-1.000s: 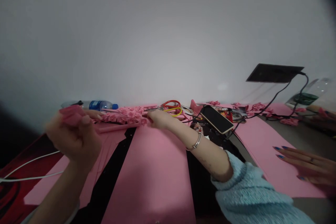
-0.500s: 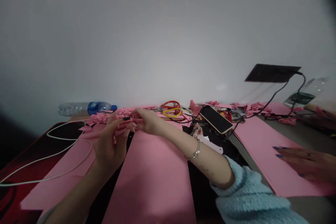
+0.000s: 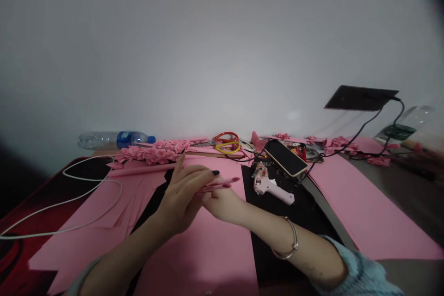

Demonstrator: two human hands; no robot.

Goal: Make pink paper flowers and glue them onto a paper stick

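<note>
1. Left of the left hand (image 3: 176, 201), a white cable (image 3: 121, 189) looped over pink paper sheets (image 3: 79, 236); a forearm catching it could have dragged them askew.
2. Beyond that hand lay folded paper flowers (image 3: 156, 153), which a careless sleeve might have crushed.
3. A slim pink paper piece (image 3: 215, 186) seemed lodged between both hands; too much pressure could have creased it. The left hand's index finger stood raised, the others leaning across; the right hand (image 3: 225, 206) was curled, its exact grip impossible to tell.
4. Just beyond the right forearm, a glue gun (image 3: 275, 189), if hot, could have burned skin.
</note>
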